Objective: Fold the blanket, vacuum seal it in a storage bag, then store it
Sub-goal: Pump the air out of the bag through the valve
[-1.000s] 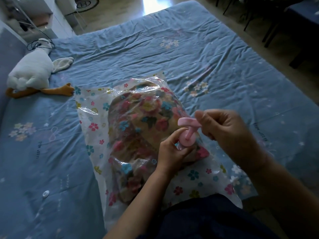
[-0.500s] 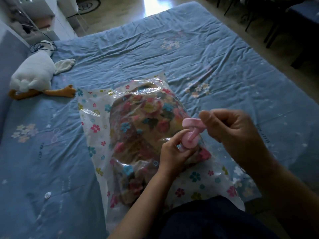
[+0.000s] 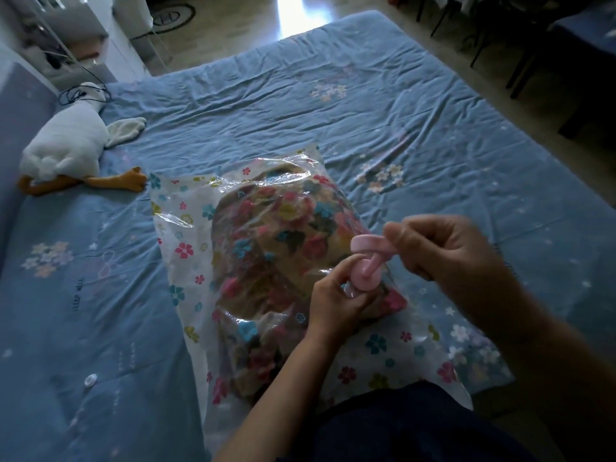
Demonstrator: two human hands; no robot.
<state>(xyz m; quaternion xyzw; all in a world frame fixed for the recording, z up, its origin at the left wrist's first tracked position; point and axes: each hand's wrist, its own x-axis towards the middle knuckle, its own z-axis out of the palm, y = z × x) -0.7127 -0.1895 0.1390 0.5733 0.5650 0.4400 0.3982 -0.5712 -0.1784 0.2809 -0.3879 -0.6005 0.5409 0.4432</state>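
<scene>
Since the earlier frames little has moved: the right hand [image 3: 443, 251] has drawn the pink pump's [image 3: 366, 261] handle slightly farther from the barrel, and the view has drifted a touch, so the bag sits a little lower and to the right.

The folded flowered blanket [image 3: 266, 261] lies inside the clear flower-printed storage bag [image 3: 186, 228], which rests on the blue bed sheet [image 3: 366, 111] right in front of the person. The left hand [image 3: 336, 295] curls its fingers round the base of the pump, pressing it onto the bag where the valve seems to be; the valve itself is hidden. The right hand pinches the T-shaped handle between thumb and curled fingers.

To pump well, the left hand should hold the barrel square on the valve so no air leaks back, while the right pulls and pushes straight along the rod in full strokes. The plastic looks loose and puffy at the far end, so I judge a good deal of air remains.

Otherwise nothing differs: the bag's outline, the toy goose [image 3: 66, 151] at the far left and the small white cap [image 3: 90, 380] on the sheet lie where they did.
</scene>
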